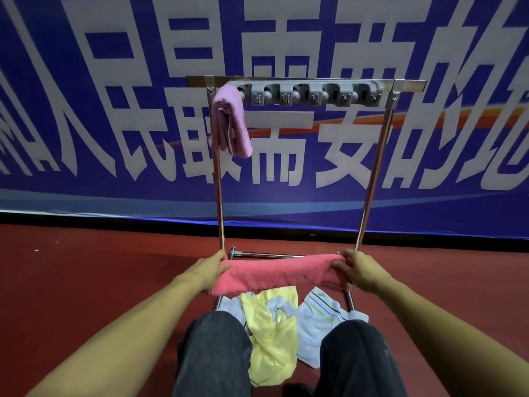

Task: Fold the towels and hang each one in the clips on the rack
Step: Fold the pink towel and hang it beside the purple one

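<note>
- one folded lilac terry towel already hangs from the leftmost clip of the grey plastic clip bar on the tall chrome rack; the other clips along the bar look empty.
- the person, seated low before the rack, holds a coral-pink terry towel stretched flat between both hands, just above the rack's lower crossbar.
- the left hand grips the towel's left end, fingers curled round the edge.
- the right hand pinches the right end, fingers bent over the cloth.
- the pink towel looks folded into a long band; i'd say it needs another fold before it goes up to a clip.
- still waiting on the red floor between the knees: a crumpled pale yellow cloth, a white towel with coloured stripes, and a pale blue one partly hidden.
- so by my count roughly one is done and four remain.
</note>
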The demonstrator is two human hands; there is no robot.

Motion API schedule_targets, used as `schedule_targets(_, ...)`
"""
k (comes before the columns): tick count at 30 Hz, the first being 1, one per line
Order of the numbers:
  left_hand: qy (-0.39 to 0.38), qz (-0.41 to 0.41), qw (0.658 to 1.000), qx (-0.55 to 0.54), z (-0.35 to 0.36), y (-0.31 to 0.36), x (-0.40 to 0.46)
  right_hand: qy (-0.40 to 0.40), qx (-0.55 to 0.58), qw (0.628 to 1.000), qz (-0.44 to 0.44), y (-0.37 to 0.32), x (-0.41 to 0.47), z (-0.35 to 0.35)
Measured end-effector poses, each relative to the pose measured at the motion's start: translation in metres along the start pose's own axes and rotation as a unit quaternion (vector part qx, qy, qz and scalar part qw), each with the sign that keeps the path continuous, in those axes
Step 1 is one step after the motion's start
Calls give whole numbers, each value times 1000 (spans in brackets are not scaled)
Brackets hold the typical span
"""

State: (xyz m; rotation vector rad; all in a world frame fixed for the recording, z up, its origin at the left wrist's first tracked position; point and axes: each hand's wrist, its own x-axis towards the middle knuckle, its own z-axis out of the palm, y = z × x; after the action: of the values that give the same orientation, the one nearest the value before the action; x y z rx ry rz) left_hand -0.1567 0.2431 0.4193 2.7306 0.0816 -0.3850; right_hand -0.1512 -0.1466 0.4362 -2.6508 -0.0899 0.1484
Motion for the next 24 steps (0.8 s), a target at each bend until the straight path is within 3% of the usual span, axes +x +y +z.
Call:
schedule_targets(6, -10, 4, 999, -38, -8, -2, -3, -45, -13, 999, -3, -3, -8, -9)
schedule_targets(11, 8, -1, 979, -203, -7, -10, 4, -51, 167, 984, 17, -1, -5, -4)
schedule_targets(16, 22, -44, 895, -442, -2, -12, 5, 21, 278, 960, 3, 9, 5, 4)
schedule_targets(20, 82, -58, 870, -482, 6, -9, 5, 75, 428, 900, 23, 3, 7, 10)
schedule_targets(24, 138, -57, 805, -574, 12, 0, 6, 89, 512, 854, 32, 0, 11, 11)
